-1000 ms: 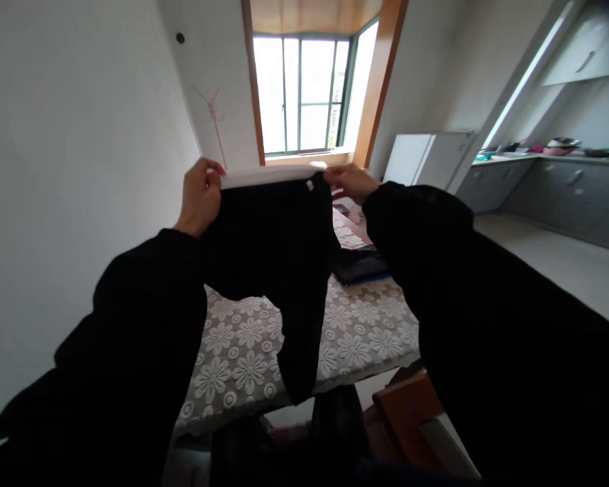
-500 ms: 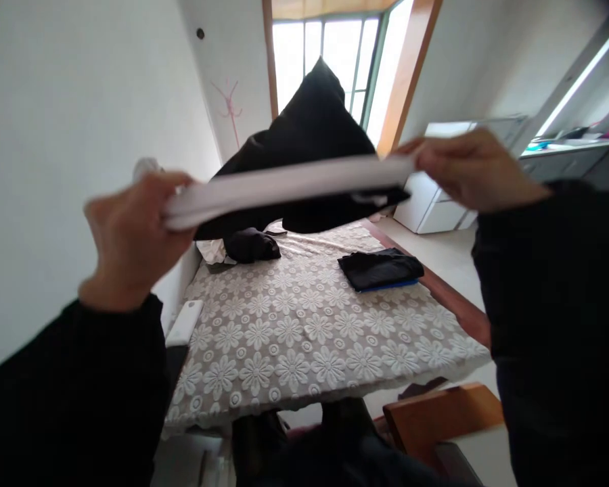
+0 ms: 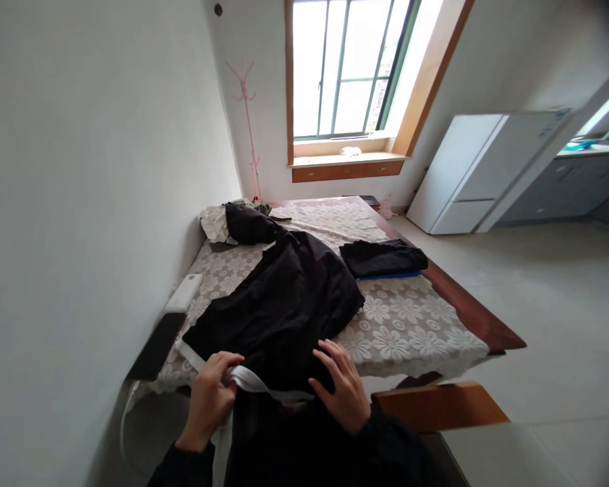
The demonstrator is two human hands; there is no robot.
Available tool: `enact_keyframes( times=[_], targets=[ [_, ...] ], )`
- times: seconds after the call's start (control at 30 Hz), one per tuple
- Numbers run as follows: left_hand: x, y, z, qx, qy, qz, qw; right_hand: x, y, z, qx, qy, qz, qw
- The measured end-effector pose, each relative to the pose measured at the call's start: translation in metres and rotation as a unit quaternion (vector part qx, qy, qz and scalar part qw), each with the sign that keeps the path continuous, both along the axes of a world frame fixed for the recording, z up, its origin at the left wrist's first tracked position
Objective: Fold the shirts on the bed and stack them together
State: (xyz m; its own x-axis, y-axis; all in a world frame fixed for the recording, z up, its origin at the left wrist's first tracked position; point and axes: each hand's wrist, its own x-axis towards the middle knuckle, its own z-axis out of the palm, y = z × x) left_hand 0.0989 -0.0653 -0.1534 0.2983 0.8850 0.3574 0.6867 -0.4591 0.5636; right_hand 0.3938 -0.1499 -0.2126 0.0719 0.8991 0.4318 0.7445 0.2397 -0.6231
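A black garment (image 3: 284,304) with a white waistband (image 3: 248,382) lies spread on the near end of a table covered with a white floral lace cloth (image 3: 400,325). My left hand (image 3: 210,399) is closed on the white waistband at the near edge. My right hand (image 3: 342,385) rests flat on the black fabric, fingers spread, just right of the band. Both sleeves are black.
A folded dark garment (image 3: 383,258) lies on the table's right side, and a crumpled dark pile (image 3: 246,223) sits at the far left. A wooden chair (image 3: 436,406) stands at the near right. The wall runs along the left; a white cabinet (image 3: 467,176) stands by the window.
The garment was held up by its waistband, flicked out over the table, and now lies flat. Both hands dropped to the near edge; the right hand let go and flattened on the fabric.
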Motion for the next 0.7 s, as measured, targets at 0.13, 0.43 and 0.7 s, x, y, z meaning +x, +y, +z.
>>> enact_keyframes(
  times=[0.13, 0.43, 0.7],
  targets=[
    [-0.001, -0.022, -0.027, 0.010, -0.091, 0.029, 0.995, -0.026, -0.034, -0.062, -0.125, 0.103, 0.023, 0.987],
    [0.055, -0.050, 0.010, -0.130, -0.251, 0.087, 0.955, -0.076, -0.014, -0.115, -0.274, 0.573, 0.082, 0.768],
    [0.028, -0.035, 0.008, -0.036, -0.213, 0.062, 0.974, -0.022, -0.041, -0.027, -0.334, 0.681, 0.042, 0.651]
  ],
)
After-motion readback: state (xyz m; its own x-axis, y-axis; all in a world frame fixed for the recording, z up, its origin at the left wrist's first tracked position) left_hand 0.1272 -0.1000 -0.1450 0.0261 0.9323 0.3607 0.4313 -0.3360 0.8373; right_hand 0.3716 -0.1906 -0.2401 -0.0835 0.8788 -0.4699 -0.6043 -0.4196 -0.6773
